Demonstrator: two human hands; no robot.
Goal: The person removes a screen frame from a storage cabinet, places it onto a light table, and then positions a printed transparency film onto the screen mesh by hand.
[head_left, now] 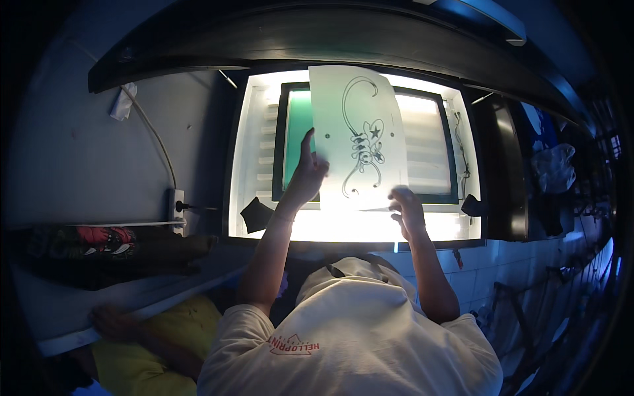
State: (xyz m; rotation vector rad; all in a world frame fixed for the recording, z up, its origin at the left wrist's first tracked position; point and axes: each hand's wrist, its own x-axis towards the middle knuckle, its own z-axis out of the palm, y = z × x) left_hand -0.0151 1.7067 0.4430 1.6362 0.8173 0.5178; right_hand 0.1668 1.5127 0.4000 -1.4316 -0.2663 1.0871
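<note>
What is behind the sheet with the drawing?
Behind the sheet, a dark frame, a green area within its left side and the lit box show. The sheet covers the frame's middle, so I cannot tell what is there.

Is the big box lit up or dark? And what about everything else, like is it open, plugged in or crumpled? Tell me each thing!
Light box: lit, glowing brightly
Black lid: looks raised
Dark frame: lying on the light box, partly covered
Sheet: printed with a dark drawing, over the frame
Black plug: plugged into the white power strip
Plastic bag: crumpled
</note>
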